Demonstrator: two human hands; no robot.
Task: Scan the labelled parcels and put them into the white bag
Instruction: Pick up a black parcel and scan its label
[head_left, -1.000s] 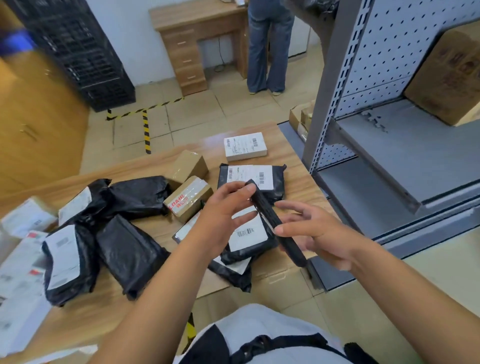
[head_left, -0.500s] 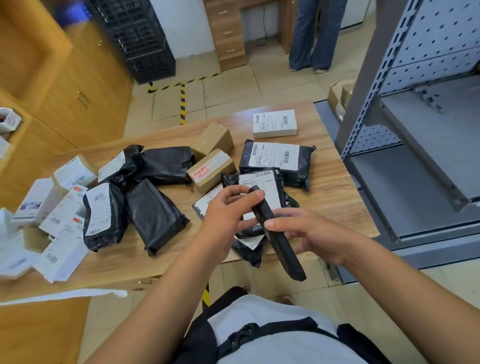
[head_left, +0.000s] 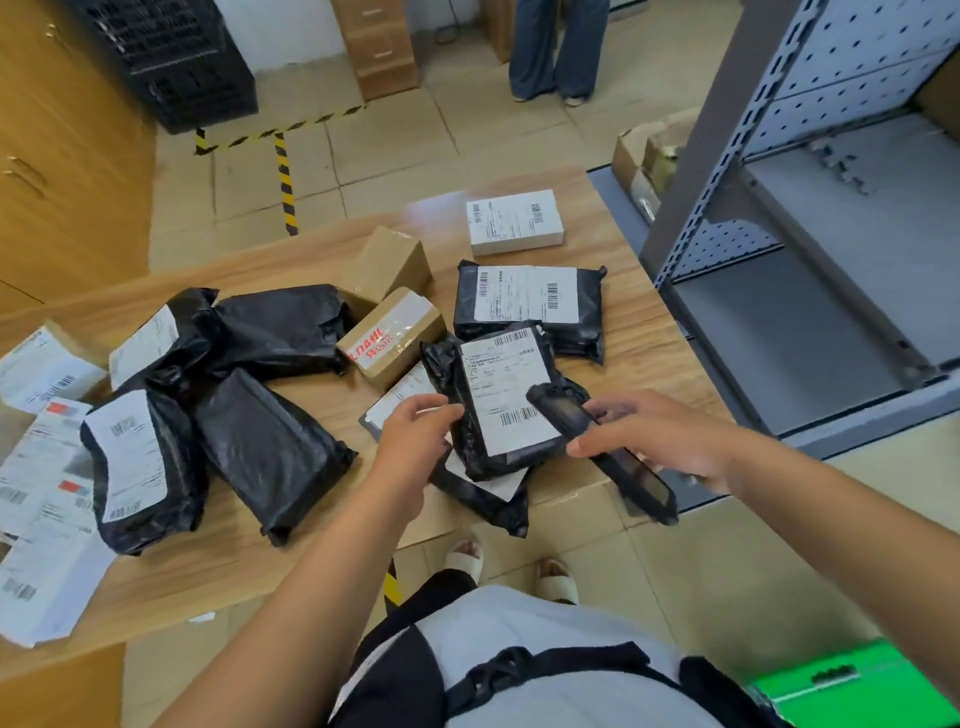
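the left hand (head_left: 415, 434) has left the scanner (head_left: 636, 475) and now pinches the 9 o'clock edge of a black labelled parcel (head_left: 501, 400) at the counter's (head_left: 639, 322) near edge. the right hand (head_left: 670, 441) grips the scanner alone, its tip over the label's 4 o'clock corner.

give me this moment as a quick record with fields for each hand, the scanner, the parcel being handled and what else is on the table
left hand: grips the left edge of the labelled black parcel
right hand: holds the black scanner
scanner: its head lies beside the label's lower barcode
parcel: label up, over other parcels at the near edge of the table
also on table: black bags, taped cardboard boxes, white box
white bag: not in view
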